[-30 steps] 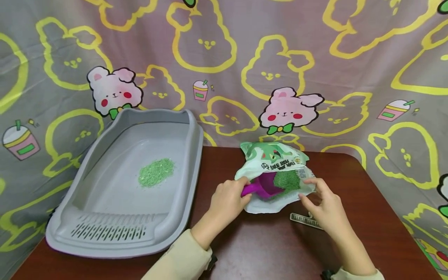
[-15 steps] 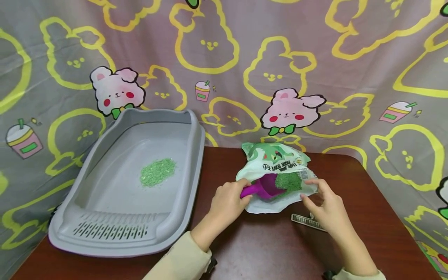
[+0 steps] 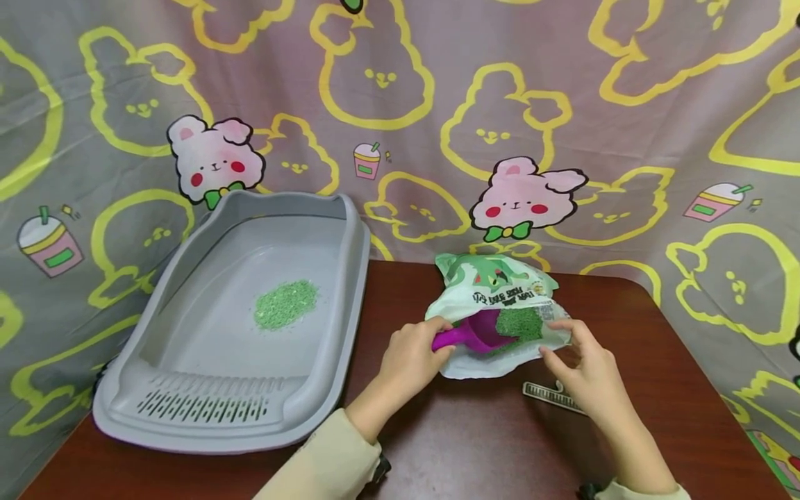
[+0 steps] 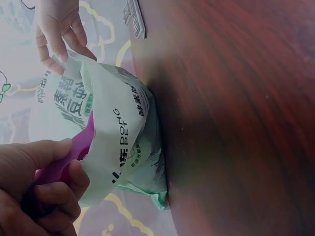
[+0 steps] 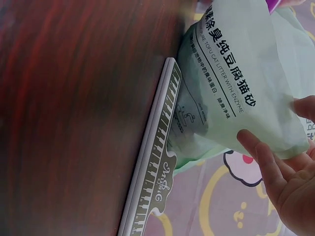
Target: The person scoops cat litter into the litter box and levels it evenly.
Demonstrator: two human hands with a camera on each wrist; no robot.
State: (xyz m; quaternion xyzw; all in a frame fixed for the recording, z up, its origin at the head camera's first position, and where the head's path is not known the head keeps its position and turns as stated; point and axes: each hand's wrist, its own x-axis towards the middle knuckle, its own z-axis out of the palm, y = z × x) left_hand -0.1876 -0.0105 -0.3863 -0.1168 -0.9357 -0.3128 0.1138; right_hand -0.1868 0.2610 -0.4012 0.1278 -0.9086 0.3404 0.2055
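My left hand [image 3: 414, 355] grips the handle of a purple scoop [image 3: 478, 332], its blade inside the mouth of a pale green cat litter bag [image 3: 500, 292]. Green litter pellets [image 3: 520, 323] show in the bag, right of the scoop. At the bag's right corner, my right hand [image 3: 590, 364] has thumb and fingers around the rim. The right wrist view shows fingertips against the outside of the bag [image 5: 231, 73]. A purple edge of the scoop [image 4: 81, 142] shows in the left wrist view; the bag wall hides the blade there.
A grey litter box [image 3: 225, 347] stands at the left, with a small heap of green pellets [image 3: 285, 304] on its floor. Near my right hand lies a flat strip with printed piano keys [image 5: 156, 162]. A patterned curtain [image 3: 400, 104] hangs behind the brown table [image 3: 450, 444].
The head view has shifted slightly, so the scene sits a little farther right. Both hands, the scoop and the bag keep nearly the same positions relative to one another.
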